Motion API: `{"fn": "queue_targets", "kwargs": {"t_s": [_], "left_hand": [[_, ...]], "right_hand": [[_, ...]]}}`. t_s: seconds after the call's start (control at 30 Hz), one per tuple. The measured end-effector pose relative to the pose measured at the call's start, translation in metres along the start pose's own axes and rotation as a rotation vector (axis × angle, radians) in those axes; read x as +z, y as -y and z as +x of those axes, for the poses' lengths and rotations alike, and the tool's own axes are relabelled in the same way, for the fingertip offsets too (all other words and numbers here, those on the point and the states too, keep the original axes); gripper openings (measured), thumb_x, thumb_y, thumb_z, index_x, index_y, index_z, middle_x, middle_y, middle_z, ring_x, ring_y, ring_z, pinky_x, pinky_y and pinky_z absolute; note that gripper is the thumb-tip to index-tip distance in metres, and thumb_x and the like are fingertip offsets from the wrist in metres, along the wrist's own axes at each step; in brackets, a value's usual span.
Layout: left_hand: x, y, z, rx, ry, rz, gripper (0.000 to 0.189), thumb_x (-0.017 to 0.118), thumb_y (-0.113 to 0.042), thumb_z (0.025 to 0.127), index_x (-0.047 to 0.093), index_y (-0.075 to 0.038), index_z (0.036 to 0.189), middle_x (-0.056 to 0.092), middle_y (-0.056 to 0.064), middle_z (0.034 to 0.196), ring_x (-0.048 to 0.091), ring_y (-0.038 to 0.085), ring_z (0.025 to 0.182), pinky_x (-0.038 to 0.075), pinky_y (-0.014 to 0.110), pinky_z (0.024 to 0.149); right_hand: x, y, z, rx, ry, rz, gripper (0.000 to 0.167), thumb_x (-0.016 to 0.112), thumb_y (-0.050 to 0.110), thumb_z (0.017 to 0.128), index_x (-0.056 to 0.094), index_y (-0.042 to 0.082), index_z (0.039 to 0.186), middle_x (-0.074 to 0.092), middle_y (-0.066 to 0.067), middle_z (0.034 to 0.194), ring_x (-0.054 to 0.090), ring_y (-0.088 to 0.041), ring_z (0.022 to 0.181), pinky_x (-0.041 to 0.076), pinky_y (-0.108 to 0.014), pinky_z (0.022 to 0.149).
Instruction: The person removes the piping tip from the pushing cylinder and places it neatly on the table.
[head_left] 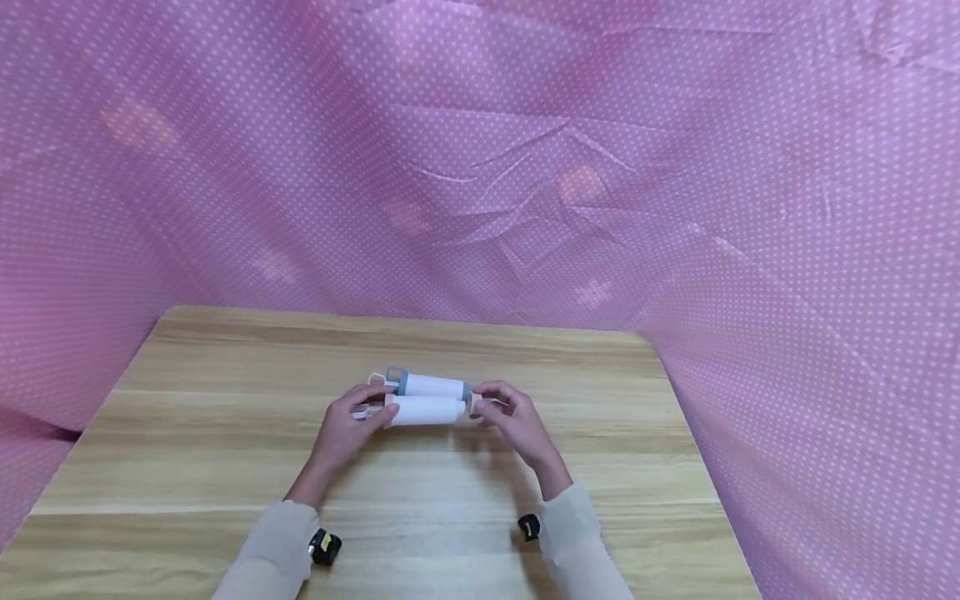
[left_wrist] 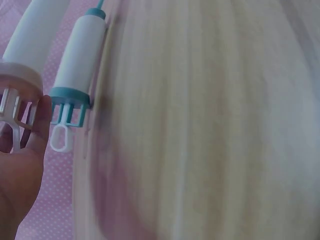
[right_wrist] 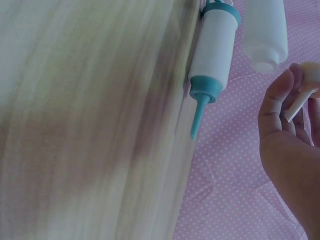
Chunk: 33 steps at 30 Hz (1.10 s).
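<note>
My left hand [head_left: 341, 432] grips a large white syringe [head_left: 426, 410] by the pinkish collar [left_wrist: 21, 77] at its handle end. Loops of the handle [left_wrist: 15, 115] stick out beside the palm. Between its fingertips my right hand [head_left: 522, 427] pinches a beige nozzle cap [right_wrist: 311, 75] with a thin spout [right_wrist: 300, 104]. In the right wrist view a gap separates this cap from the syringe's bare neck [right_wrist: 264, 62]. Just beyond lies a second white syringe [right_wrist: 214, 47] with teal ends, its teal spout [right_wrist: 200, 117] fitted and its white pull ring [left_wrist: 61, 138] showing; neither hand holds it.
Both syringes are near the middle of a wood-grain table [head_left: 225, 450]. Pink dotted cloth [head_left: 480, 167] hangs along the back and sides. A small black device [head_left: 325, 547] is at the left wrist, another [head_left: 528, 527] at the right.
</note>
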<state>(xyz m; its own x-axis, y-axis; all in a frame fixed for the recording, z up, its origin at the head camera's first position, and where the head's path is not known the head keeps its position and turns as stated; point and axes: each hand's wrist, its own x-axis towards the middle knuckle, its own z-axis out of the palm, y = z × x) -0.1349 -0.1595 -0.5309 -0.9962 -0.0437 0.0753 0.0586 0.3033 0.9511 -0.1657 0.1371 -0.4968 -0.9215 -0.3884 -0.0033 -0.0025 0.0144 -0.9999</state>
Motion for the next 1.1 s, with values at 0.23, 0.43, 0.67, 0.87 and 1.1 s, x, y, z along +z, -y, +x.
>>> {"fn": "queue_targets", "kwargs": {"t_s": [0.23,0.43,0.67,0.87,1.1], "left_hand": [[-0.005,0.01,-0.001,-0.026,0.003,0.039,0.041,0.079,-0.031,0.09,0.072,-0.01,0.124,0.068,0.009,0.121,0.06,0.024,0.109,0.05,0.031,0.09],[-0.009,0.018,-0.002,-0.028,0.001,0.052,0.041,0.079,-0.03,0.09,0.071,-0.008,0.124,0.068,0.01,0.124,0.061,0.026,0.112,0.049,0.036,0.094],[-0.014,0.026,-0.003,-0.036,0.001,0.056,0.04,0.079,-0.029,0.09,0.072,-0.008,0.123,0.068,0.011,0.121,0.061,0.025,0.11,0.05,0.03,0.092],[-0.02,0.033,-0.002,-0.046,0.007,0.069,0.043,0.077,-0.034,0.092,0.071,-0.008,0.125,0.067,0.011,0.125,0.06,0.026,0.113,0.047,0.035,0.096],[-0.028,0.036,-0.004,-0.077,0.025,0.063,0.043,0.076,-0.034,0.093,0.07,-0.007,0.126,0.066,0.014,0.127,0.058,0.03,0.117,0.043,0.046,0.102]], "right_hand": [[-0.002,-0.004,0.001,0.014,-0.006,-0.032,0.033,0.061,0.011,0.102,0.059,-0.01,0.127,0.065,-0.014,0.105,0.067,-0.021,0.09,0.055,-0.057,0.089],[-0.003,-0.006,0.001,0.025,-0.019,-0.043,0.031,0.062,0.013,0.102,0.061,-0.008,0.126,0.067,-0.012,0.104,0.067,-0.019,0.09,0.057,-0.051,0.088],[-0.002,-0.004,-0.001,0.017,-0.012,-0.039,0.031,0.062,0.011,0.102,0.06,-0.009,0.126,0.066,-0.014,0.105,0.067,-0.02,0.089,0.055,-0.057,0.088],[-0.001,-0.002,-0.001,0.022,-0.01,-0.038,0.032,0.062,0.011,0.102,0.06,-0.009,0.126,0.066,-0.016,0.108,0.068,-0.02,0.09,0.054,-0.06,0.089],[-0.001,-0.003,-0.001,0.027,-0.003,-0.055,0.035,0.061,0.011,0.103,0.057,-0.011,0.129,0.064,-0.019,0.112,0.067,-0.02,0.091,0.056,-0.054,0.089]]}}
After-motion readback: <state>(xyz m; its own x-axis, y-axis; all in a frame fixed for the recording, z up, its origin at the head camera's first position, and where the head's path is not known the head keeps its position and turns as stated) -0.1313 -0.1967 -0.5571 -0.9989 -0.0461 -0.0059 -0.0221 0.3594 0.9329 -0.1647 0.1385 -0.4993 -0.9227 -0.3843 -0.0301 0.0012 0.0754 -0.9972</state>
